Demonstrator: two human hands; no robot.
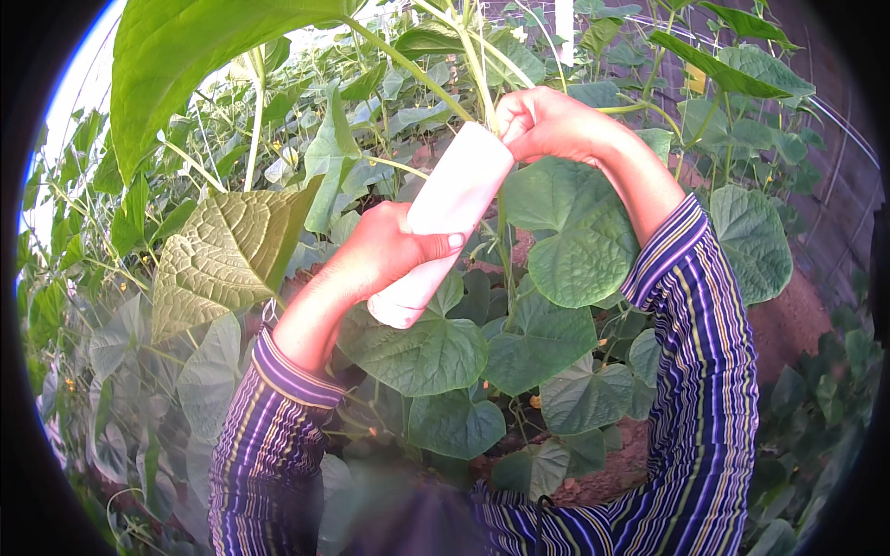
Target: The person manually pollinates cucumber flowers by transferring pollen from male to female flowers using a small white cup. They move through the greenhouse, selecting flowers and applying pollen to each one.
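Observation:
A white cylindrical bottle [455, 187] is tilted in front of me, its upper end leaning right and its lower end pointing down to the left. My left hand [389, 250] wraps around its lower half, with the thumb lying across the front. At the bottle's upper end, my right hand [546, 125] has its fingertips pinched together on a pale green cucumber stem [478, 66]. The thumb of that hand is against or very near the bottle's top corner. The exact pinch point is partly hidden by the fingers.
Broad cucumber leaves [577, 243] hang just below my hands. A large leaf [201, 62] overhangs the upper left, and another [229, 257] stands beside my left wrist. Brown soil [786, 326] shows at right, near a dark wall [827, 167]. A white post [564, 31] stands behind.

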